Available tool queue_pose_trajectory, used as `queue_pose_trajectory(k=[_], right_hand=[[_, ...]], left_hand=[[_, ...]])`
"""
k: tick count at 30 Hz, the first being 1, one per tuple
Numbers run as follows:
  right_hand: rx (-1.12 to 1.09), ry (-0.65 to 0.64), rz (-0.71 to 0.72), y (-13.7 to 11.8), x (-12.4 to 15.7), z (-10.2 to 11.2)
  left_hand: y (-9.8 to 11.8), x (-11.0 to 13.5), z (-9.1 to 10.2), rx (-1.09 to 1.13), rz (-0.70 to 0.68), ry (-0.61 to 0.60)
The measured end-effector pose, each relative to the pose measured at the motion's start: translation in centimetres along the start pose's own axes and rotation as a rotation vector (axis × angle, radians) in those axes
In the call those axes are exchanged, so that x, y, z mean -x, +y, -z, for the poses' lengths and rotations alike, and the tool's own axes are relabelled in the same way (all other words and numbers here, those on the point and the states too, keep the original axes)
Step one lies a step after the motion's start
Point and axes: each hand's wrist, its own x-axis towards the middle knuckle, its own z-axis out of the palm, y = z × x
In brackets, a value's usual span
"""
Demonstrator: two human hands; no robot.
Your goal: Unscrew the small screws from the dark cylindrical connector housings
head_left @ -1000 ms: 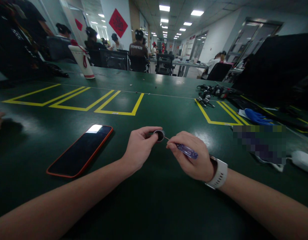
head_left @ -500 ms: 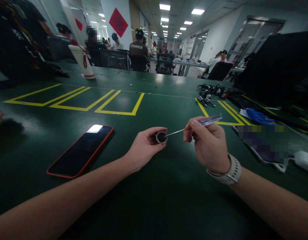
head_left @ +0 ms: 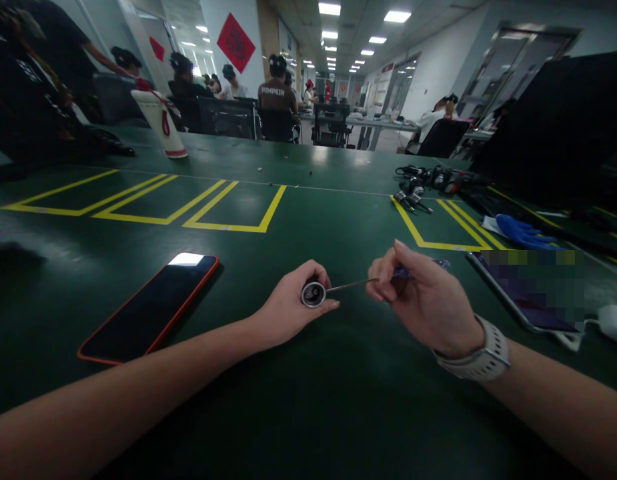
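My left hand (head_left: 287, 305) is closed around a short metal cylinder (head_left: 313, 295) whose open end faces me, with a bright rim and a dark inside where small parts show. In my right hand (head_left: 425, 297) is a screwdriver (head_left: 352, 285) with a thin steel shaft; its clear purple handle is mostly hidden behind the fingers. The shaft points left, and its tip appears at the right edge of the cylinder's rim. Whether it touches the rim I cannot tell. A pale watch strap (head_left: 481, 353) circles my right wrist.
A phone in an orange case (head_left: 151, 307) lies left of my left arm. Right of my right hand are a tablet-like device (head_left: 525, 293), a white plug (head_left: 613, 323) and a blue glove (head_left: 525, 230). Farther off stand a cup (head_left: 161, 123) and a tangle of black cables (head_left: 418, 180).
The screwdriver tip has moved from inside the cylinder's opening to its right rim. My left hand has shifted slightly left and nearer; my right hand has turned, its fingers more extended.
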Motion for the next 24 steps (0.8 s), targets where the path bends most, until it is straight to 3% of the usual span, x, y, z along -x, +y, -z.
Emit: queue_pose_trajectory(k=[6, 12, 18, 21, 24], right_hand=[[0.064, 0.004, -0.016, 0.5, 0.2, 0.8], [0.486, 0.003, 0.228, 0.9, 1.7, 0.3], [0.919, -0.188, 0.564, 0.3, 2.7, -1.0], [0.965, -0.24, 0.606, 0.6, 2.6, -1.1], [0.946, -0.215, 0.558, 1.1, 2.6, -1.2]], left_hand=[[-0.2, -0.8, -0.3, -0.072, -0.017, -0.07], [0.1, -0.6, -0.5, -0.186, -0.087, -0.149], [-0.4, -0.3, -0.8, -0.242, -0.178, -0.138], [-0.5, -0.3, -0.8, -0.243, -0.224, -0.14], [-0.4, -0.2, -0.8, -0.249, -0.274, -0.131]])
